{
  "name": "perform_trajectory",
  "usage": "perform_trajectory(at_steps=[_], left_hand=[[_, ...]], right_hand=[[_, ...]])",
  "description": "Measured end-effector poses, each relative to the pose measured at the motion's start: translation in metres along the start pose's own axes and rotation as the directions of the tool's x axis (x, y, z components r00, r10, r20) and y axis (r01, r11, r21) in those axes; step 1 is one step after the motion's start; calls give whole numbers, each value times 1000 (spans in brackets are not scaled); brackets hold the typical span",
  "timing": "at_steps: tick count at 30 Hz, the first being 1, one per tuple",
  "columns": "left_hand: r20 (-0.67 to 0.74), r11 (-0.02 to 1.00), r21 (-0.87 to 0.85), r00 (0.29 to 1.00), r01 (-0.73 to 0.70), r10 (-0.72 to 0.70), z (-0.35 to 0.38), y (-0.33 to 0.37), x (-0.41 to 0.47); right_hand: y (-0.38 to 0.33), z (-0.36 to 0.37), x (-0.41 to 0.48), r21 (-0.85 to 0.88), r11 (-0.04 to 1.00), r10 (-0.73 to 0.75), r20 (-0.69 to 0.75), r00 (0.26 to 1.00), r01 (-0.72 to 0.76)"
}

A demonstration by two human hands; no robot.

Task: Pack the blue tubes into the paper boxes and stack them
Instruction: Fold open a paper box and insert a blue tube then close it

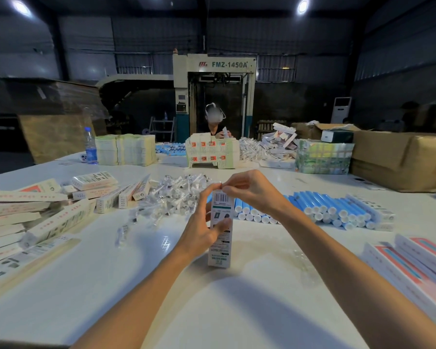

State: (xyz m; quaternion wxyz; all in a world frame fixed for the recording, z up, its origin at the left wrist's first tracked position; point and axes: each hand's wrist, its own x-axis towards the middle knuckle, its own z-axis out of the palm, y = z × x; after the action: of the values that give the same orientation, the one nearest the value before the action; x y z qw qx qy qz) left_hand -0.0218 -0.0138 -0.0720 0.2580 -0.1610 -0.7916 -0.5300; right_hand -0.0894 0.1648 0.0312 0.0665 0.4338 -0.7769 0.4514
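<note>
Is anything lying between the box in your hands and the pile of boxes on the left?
Only a few stray clear packets on the table between box and pile; probably easily lifted over.

box (220, 230) upright at table (136, 285) ctr. tubes (325, 210) behind-R of it, packet pile (171, 195) behind-L, packed boxes (56, 222) far L, flat cartons (413, 268) R edge, bottle (90, 147) back-L.

Cream-and-teal metal machine (213, 69) at back: "FMZ-1450A" in dark-blue caps on its top panel, w/ a red logo mark just left of it, logo letters illegible. Tall white paper box (220, 238) upright mid-table: barcode near its top, digits and green/black label blocks below too small to read. Print on white paper boxes lying at left (23, 197) and on clear plastic water bottle's blue label (91, 153): illegible.
</note>
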Motion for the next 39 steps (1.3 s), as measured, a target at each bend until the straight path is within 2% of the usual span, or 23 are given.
perform_trajectory(at_steps=[5,8,11,17,20,23,26,28,30,32,34,36,39], left_hand=[[-22,1000,-29,1000,-7,6,2,-5,3],[-30,999,-42,999,-16,14,3,-7,4],[-39,999,-45,999,-22,20,2,-8,3],[-36,997,-79,999,-25,22,3,-7,3],[-43,993,-115,999,-22,17,4,-4,3],[-75,977,-215,997,-2,-15,4,-2,3],[-137,944,-328,988,27,-76,3,0,3],[-131,917,-397,986,45,-105,2,0,5],[-86,882,-464,988,76,-131,2,0,7],[-46,875,-475,991,90,-127,4,0,7],[-45,921,-380,993,85,-110,8,-2,6],[-57,961,-261,993,85,-103,12,-8,5],[2,989,-61,991,136,-136,15,-19,2]], right_hand=[[8,10,-21,-56,998,-42,-53,998,39],[17,24,-33,42,995,-79,-168,983,88],[21,33,-37,142,986,-52,-248,967,89],[19,40,-38,113,992,-29,-273,962,62],[20,50,-47,271,961,19,-278,960,59],[18,62,-57,390,916,179,-195,964,-91],[20,61,-63,461,820,350,63,935,-338],[21,55,-68,528,757,310,228,923,-385],[18,51,-75,622,677,274,283,919,-393],[17,49,-82,649,659,288,251,924,-381],[17,49,-89,583,726,337,161,928,-365],[14,44,-97,431,825,399,12,917,-365],[10,31,-114,216,913,385,-175,906,-346]])
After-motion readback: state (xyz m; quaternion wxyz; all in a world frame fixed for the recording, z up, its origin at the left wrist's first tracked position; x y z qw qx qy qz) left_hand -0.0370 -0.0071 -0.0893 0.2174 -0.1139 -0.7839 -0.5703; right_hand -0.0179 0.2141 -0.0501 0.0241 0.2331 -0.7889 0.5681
